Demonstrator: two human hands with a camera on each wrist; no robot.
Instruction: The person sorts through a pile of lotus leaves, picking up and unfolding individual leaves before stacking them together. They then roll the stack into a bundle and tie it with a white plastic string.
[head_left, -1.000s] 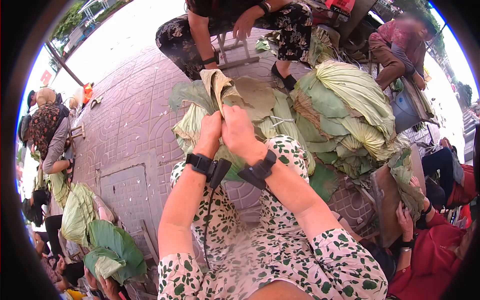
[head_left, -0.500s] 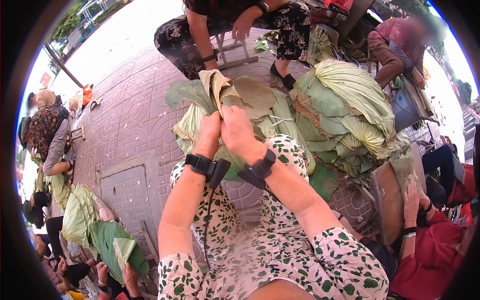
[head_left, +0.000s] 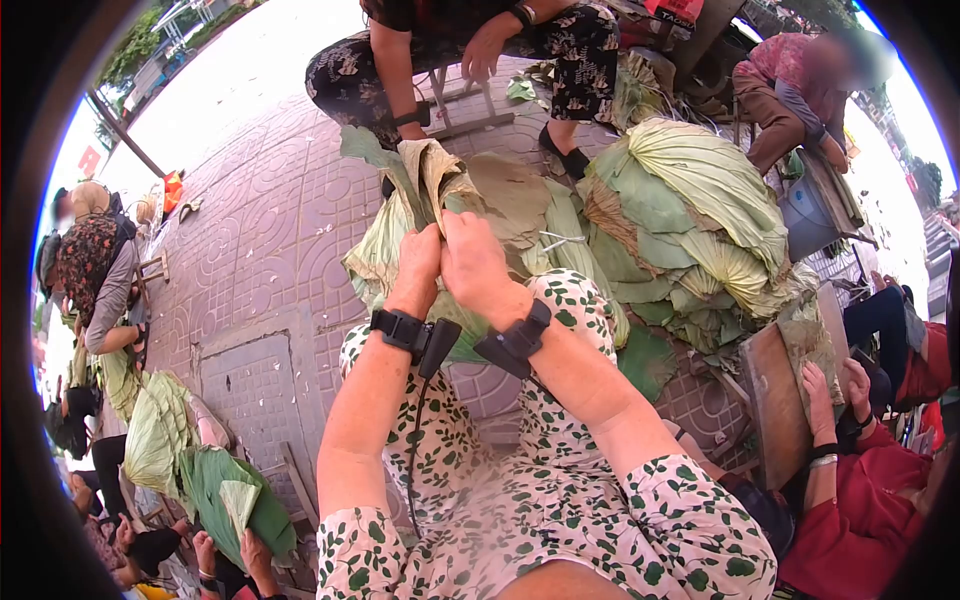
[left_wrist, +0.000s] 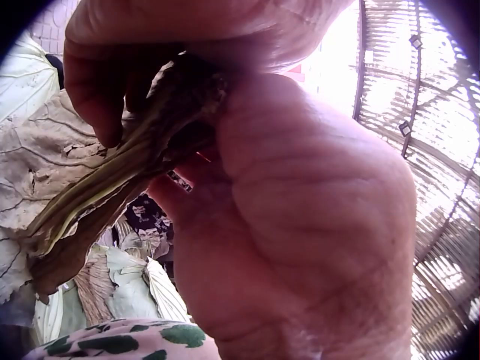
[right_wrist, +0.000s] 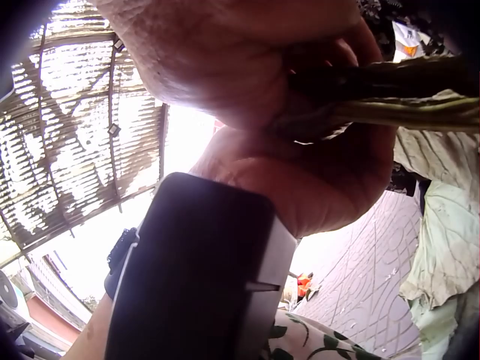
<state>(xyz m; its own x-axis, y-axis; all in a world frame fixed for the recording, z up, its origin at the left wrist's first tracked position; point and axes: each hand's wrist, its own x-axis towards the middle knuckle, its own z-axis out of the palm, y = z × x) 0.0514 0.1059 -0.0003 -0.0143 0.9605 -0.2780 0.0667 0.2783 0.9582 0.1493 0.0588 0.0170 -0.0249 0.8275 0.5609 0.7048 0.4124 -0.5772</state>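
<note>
Both hands meet around the gathered stem end of a dried, folded leaf (head_left: 438, 175). The left hand (head_left: 416, 268) grips it from the left, and the right hand (head_left: 475, 262) pinches it from the right. In the left wrist view the bunched leaf (left_wrist: 97, 176) runs out from between curled fingers. The right wrist view shows its ribs (right_wrist: 409, 112) leaving the two hands, with the exact fingertip contact in shadow. Below and behind the hands lie pale green leaves (head_left: 375, 250) and a brown leaf (head_left: 510, 195).
A large stack of leaves (head_left: 690, 220) stands at the right, by a blue bucket (head_left: 806, 222). Opposite sits a person in patterned trousers (head_left: 345, 85). Others handle leaves at both sides, near a wooden board (head_left: 775, 400) and a green leaf (head_left: 225, 490).
The green leaf behind the folded one has swung upward and to the right. Both hands keep their grip almost in place. At the right, another person's hands have shifted on the board.
</note>
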